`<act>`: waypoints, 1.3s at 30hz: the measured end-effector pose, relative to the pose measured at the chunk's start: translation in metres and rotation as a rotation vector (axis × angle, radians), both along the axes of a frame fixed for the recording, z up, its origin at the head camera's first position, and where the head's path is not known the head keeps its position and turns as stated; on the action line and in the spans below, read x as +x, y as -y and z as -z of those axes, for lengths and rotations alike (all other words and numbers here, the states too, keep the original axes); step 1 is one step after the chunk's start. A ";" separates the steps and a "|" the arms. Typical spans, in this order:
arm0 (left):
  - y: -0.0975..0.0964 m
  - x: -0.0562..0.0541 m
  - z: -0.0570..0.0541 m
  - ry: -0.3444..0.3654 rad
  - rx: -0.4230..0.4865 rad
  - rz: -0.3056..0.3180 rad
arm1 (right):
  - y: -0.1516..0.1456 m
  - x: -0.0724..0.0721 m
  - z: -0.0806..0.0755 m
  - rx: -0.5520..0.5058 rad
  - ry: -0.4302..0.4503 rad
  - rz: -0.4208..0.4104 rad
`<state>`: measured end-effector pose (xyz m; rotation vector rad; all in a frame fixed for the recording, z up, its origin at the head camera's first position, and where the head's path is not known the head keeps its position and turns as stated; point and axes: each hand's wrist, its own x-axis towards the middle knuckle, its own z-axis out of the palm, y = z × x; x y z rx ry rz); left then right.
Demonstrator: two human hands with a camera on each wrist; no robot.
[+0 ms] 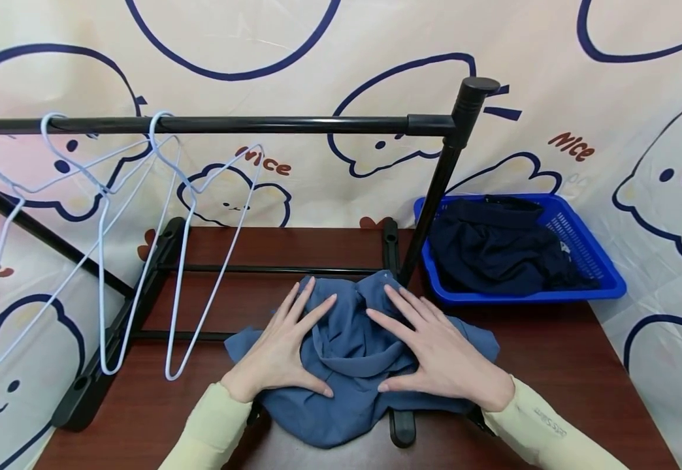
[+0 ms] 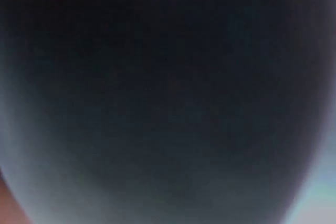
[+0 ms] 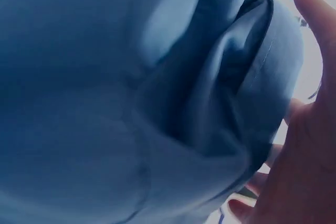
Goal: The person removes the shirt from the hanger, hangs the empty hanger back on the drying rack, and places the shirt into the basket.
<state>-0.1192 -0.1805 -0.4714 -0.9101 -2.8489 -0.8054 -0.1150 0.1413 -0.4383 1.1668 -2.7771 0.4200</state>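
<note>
A crumpled blue-grey garment (image 1: 347,414) lies bunched over the near part of the table, with a rounded fold like a collar or waistband at its middle. My left hand (image 1: 282,352) rests on its left side, fingers spread and straight, thumb out toward the centre. On the opposite side, my right hand (image 1: 443,356) touches the cloth with its fingers likewise spread. The right wrist view has the garment (image 3: 94,103) close up, with folds and a stitched edge, and the right hand (image 3: 310,145) along the right border. Dark blur fills most of the left wrist view.
A black clothes rack (image 1: 294,125) stands on the brown table (image 1: 588,391), its right foot (image 1: 402,431) partly under the garment. Several pale blue hangers (image 1: 176,294) hang from its bar at left. At back right, a blue basket (image 1: 605,281) holds dark navy clothing (image 1: 488,248).
</note>
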 end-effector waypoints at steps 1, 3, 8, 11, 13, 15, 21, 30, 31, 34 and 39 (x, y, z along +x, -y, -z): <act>-0.002 0.000 0.000 0.006 0.001 0.008 | -0.004 0.002 0.002 0.005 0.018 0.023; -0.004 0.001 0.001 0.036 0.001 0.020 | -0.011 0.005 0.007 0.012 0.052 0.069; -0.013 0.002 0.002 0.110 -0.029 0.053 | -0.021 0.013 0.019 0.013 0.163 0.164; -0.018 0.000 0.003 0.111 -0.071 0.068 | -0.021 0.013 0.026 0.008 0.228 0.193; -0.022 -0.001 0.004 0.101 -0.099 0.075 | -0.018 0.012 0.031 0.000 0.276 0.199; -0.024 -0.003 0.006 0.093 -0.123 0.078 | -0.015 0.009 0.035 -0.013 0.312 0.197; -0.027 -0.011 0.013 0.079 -0.149 0.082 | -0.003 0.000 0.043 -0.022 0.340 0.200; -0.028 -0.017 0.025 0.080 -0.085 0.064 | 0.004 -0.005 0.048 0.005 0.322 0.253; -0.029 -0.018 0.026 0.076 -0.069 0.072 | 0.004 -0.005 0.048 0.008 0.320 0.255; -0.030 -0.018 0.027 0.055 -0.032 0.090 | 0.004 -0.006 0.047 0.009 0.307 0.254; -0.032 -0.015 0.023 -0.004 0.015 0.083 | 0.001 -0.008 0.043 0.002 0.279 0.260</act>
